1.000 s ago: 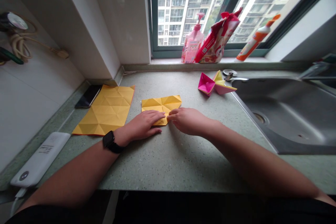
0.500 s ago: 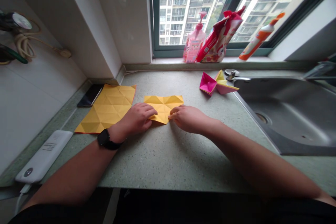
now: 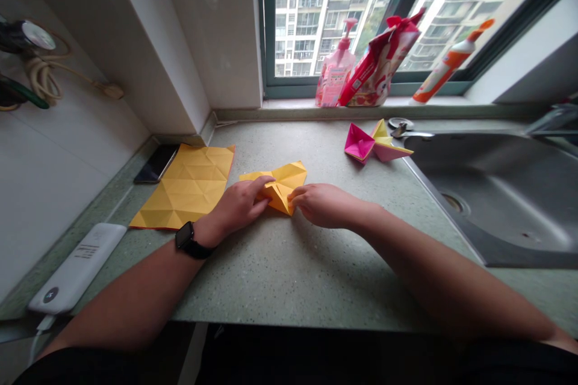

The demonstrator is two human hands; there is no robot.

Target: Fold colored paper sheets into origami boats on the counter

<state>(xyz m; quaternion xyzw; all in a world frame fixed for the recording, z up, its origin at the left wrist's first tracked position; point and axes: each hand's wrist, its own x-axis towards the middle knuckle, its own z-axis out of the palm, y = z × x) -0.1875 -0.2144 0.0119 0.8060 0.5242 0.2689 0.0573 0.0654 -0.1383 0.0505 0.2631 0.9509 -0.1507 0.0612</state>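
A small folded yellow paper (image 3: 284,183) lies on the speckled green counter (image 3: 289,277) in front of me. My left hand (image 3: 239,204), with a black watch on its wrist, pinches the paper's left part and lifts it off the counter. My right hand (image 3: 323,204) pinches the paper's near right corner with closed fingers. The paper is bent upward between the two hands.
A larger creased yellow sheet (image 3: 187,186) lies to the left, beside a dark phone (image 3: 156,163). A white power bank (image 3: 76,267) sits near left. A pink and yellow folded paper piece (image 3: 374,144) rests by the steel sink (image 3: 492,192). Bottles and a red bag (image 3: 379,66) stand on the windowsill.
My left hand went from lying flat on the paper to gripping its left side and raising it. The paper has buckled and narrowed. My right hand stayed at the near corner.
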